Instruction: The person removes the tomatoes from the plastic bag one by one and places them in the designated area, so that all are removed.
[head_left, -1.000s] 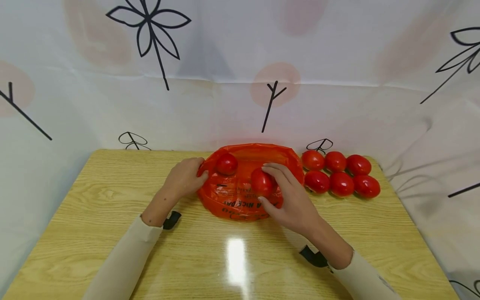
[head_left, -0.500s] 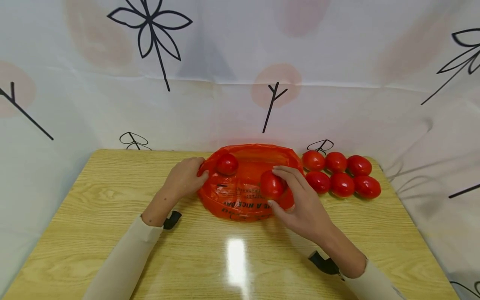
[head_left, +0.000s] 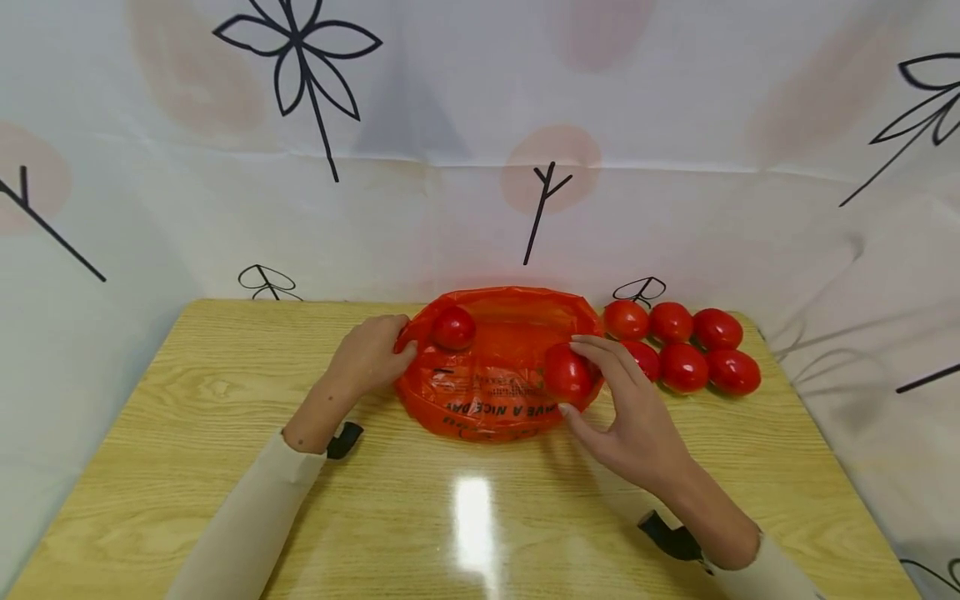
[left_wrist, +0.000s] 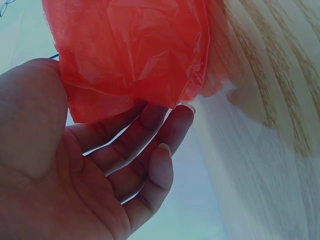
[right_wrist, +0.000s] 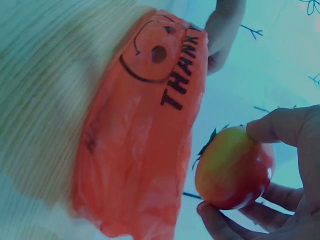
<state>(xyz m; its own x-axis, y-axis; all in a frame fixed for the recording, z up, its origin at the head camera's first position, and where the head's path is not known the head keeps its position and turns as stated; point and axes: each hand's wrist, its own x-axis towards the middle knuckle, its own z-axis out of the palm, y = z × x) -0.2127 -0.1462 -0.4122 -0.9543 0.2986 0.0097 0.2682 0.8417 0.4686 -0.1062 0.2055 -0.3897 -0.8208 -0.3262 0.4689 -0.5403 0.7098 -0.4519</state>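
An orange-red plastic bag (head_left: 487, 425) printed with black letters stands on the table, its mouth spread wide. My left hand (head_left: 367, 354) pinches the bag's left rim; in the left wrist view the thumb lies on one side of the film (left_wrist: 130, 55) and the fingers behind it. One red tomato (head_left: 453, 327) is inside the bag at the left. With thumb and fingertips my right hand (head_left: 633, 417) grips another tomato (head_left: 566, 372) at the right part of the bag's mouth. Seen from the right wrist, this held tomato (right_wrist: 235, 170) has green leaves and a yellowish patch, and is apart from the bag's side.
Several red tomatoes (head_left: 682, 368) sit in two rows on the table to the right of the bag, close by my right hand. The wood-grain table (head_left: 360, 517) ends at the back against a white cloth (head_left: 450, 225) with plant drawings.
My right hand has moved to the right with the tomato in its grip, from over the bag's middle to its right side. My left hand has stayed at the rim.
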